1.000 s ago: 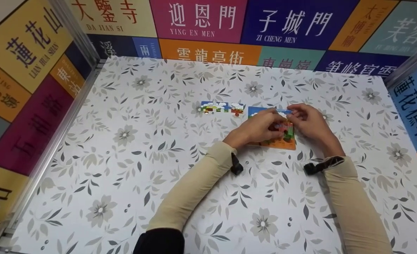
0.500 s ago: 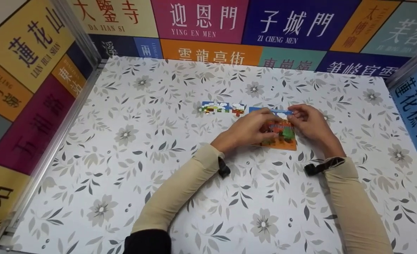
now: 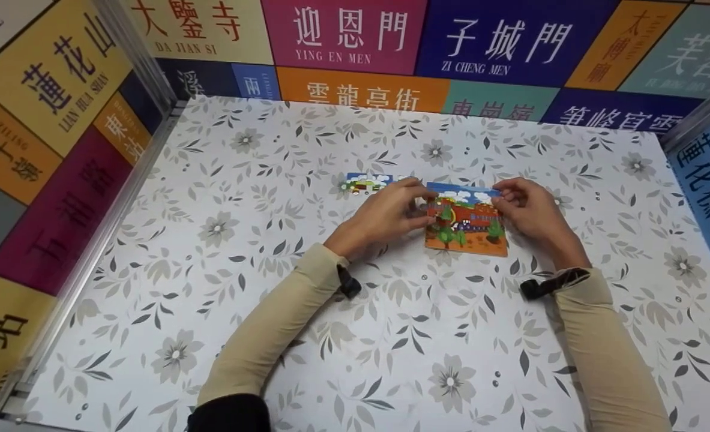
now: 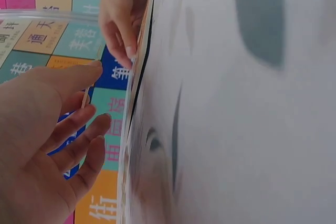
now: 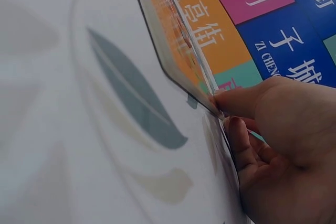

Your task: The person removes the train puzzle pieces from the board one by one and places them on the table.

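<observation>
A small jigsaw puzzle (image 3: pixel 466 219) lies flat on the table, its picture showing blue sky, red-brown shapes and green trees. My right hand (image 3: pixel 532 210) holds its upper right corner between thumb and fingers; the right wrist view shows the thumb at the board's corner (image 5: pixel 184 72). Just off the puzzle's left edge is my left hand (image 3: pixel 385 213), palm down, fingers loosely bent. In the left wrist view a gap separates the left thumb from the other fingers, and I see nothing held there. Beyond the left hand lie loose puzzle pieces (image 3: pixel 367 183), some partly hidden behind it.
The table (image 3: pixel 306 336) wears a white cover with grey flowers and leaves. Colourful panels with Chinese characters (image 3: pixel 342 36) stand along the back and both sides. A clear strip edges the left panel (image 3: pixel 108 198).
My left hand has drawn left off the puzzle, uncovering its picture and coming in front of some loose pieces. The right hand has stayed at the corner.
</observation>
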`<action>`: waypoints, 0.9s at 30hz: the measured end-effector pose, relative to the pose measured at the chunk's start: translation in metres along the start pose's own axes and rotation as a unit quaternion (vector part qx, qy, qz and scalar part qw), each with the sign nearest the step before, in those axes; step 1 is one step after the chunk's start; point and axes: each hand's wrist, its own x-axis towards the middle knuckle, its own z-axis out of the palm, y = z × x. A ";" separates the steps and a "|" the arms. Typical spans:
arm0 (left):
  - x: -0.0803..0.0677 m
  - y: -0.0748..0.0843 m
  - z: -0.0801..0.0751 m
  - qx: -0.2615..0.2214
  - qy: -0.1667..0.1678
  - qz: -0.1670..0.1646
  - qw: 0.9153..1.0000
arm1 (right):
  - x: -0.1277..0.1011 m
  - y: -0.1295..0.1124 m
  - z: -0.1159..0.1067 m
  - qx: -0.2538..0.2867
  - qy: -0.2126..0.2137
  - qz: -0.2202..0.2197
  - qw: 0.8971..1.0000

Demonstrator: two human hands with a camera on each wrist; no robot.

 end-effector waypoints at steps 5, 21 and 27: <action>-0.007 -0.012 -0.008 0.009 0.012 -0.015 1.000 | -0.001 -0.001 -0.001 -0.002 -0.006 0.014 1.000; -0.018 -0.036 -0.018 0.019 0.010 -0.085 0.996 | 0.000 -0.001 -0.001 -0.023 -0.010 0.007 1.000; -0.016 -0.035 -0.017 0.016 0.001 -0.083 0.996 | 0.000 -0.002 -0.002 -0.024 -0.012 0.016 1.000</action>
